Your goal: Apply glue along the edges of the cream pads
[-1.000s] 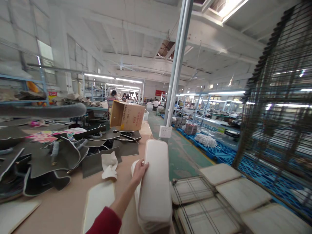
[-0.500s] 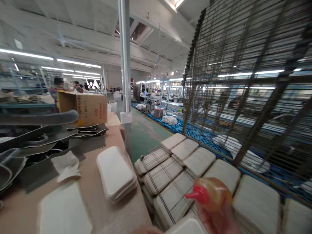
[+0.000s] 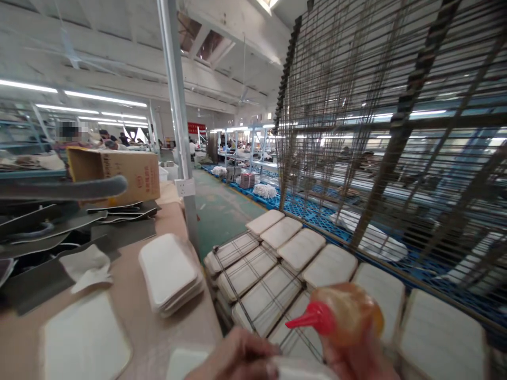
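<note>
My right hand [image 3: 356,356] is wrapped round a squeeze bottle [image 3: 350,311] of amber liquid, its red nozzle pointing left. At the bottom edge, my left hand [image 3: 237,356] has its fingers closed on the edge of a white rounded panel [image 3: 303,369], mostly out of frame. Left of that hand, part of another white piece [image 3: 186,361] shows on the table. A stack of white rounded panels [image 3: 170,272] sits further up the brown tabletop [image 3: 137,316]. Beyond the bottle, rows of similar panels [image 3: 301,248] lie on a wire rack [image 3: 253,274].
A large wire mesh frame [image 3: 356,105] leans upright at right. Left on the table are a big white sheet [image 3: 85,338], a crumpled scrap [image 3: 89,266], dark grey sheets [image 3: 51,274] and a cardboard box [image 3: 130,177]. A metal post [image 3: 174,95] rises beyond; people work far off.
The view has swung right, shifting the surroundings left. My left hand has come further into view at the white panel. The bottle stays in my right hand, its nozzle slightly further left.
</note>
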`<state>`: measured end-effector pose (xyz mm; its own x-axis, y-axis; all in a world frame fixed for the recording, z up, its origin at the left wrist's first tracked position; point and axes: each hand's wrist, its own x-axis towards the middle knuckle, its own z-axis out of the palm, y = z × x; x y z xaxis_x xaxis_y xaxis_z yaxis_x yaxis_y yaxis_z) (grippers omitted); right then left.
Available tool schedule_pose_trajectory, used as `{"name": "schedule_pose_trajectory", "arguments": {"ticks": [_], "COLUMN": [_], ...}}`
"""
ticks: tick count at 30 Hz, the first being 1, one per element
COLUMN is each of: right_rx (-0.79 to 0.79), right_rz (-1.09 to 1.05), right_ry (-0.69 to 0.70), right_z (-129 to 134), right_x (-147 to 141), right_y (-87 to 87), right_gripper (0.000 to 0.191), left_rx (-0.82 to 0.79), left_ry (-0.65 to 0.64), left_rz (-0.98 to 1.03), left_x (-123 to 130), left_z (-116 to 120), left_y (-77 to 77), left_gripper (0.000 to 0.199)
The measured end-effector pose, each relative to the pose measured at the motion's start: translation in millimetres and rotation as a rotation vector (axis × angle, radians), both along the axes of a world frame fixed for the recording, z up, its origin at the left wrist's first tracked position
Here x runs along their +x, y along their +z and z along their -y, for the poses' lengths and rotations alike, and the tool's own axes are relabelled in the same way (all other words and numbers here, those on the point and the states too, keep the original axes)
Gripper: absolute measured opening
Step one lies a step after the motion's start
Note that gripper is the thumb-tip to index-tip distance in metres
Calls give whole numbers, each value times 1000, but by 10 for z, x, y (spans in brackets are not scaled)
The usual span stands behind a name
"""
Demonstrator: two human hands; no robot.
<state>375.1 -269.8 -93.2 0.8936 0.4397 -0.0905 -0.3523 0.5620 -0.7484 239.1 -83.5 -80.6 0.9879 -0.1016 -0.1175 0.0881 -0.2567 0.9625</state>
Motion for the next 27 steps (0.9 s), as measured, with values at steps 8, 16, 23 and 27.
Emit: {"name": "schedule_pose_trajectory", "arguments": {"ticks": [8,16,23,27], "right_rx": [-25,-28,-97,-73], "right_rz": [37,289,210,253], "right_ry": [-54,186,291,380], "right_z": [180,-103,-272,-320], "right_x": [370,368,297,208], "right_y": [754,750,731,707], "right_gripper": [82,82,85,74], "left_rx": [392,408,304,246], "left_ry": [40,-107,-204,-224], "left_rz": [108,54,-13,-41], "left_x": [-27,-117,-191,-213], "left_z": [-589,-645,-643,-626], "left_y": [819,1066,1066,1072], "left_gripper": [43,31,32,33]}}
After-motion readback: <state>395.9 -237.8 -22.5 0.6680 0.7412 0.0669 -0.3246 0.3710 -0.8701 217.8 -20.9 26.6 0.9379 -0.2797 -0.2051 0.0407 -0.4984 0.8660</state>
